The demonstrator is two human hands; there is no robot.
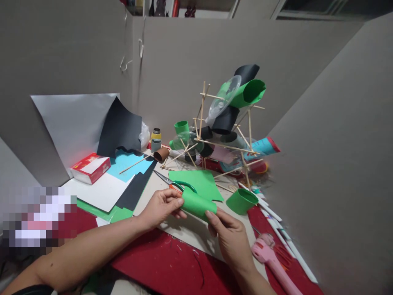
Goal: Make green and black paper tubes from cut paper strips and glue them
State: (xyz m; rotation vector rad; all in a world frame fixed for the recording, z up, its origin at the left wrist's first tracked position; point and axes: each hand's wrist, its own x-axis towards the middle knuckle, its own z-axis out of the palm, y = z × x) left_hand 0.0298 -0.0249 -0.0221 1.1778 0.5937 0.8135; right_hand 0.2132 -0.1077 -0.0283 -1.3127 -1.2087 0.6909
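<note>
A green paper tube is held level between both hands above the board. My left hand pinches its left end with thumb and fingers. At the right end, my right hand grips it with the thumb on the near side. Just behind the tube lie scissors with green and orange handles, their blades pointing left and partly resting by a flat green paper sheet. To the right of the tube stands another green paper tube, upright and hollow.
Behind rises a wooden stick frame carrying black and green tubes. A pink glue gun lies at the right. Leftward are a red-and-white box, a blue sheet, a brown tube and a yellow bottle. Grey walls enclose the table.
</note>
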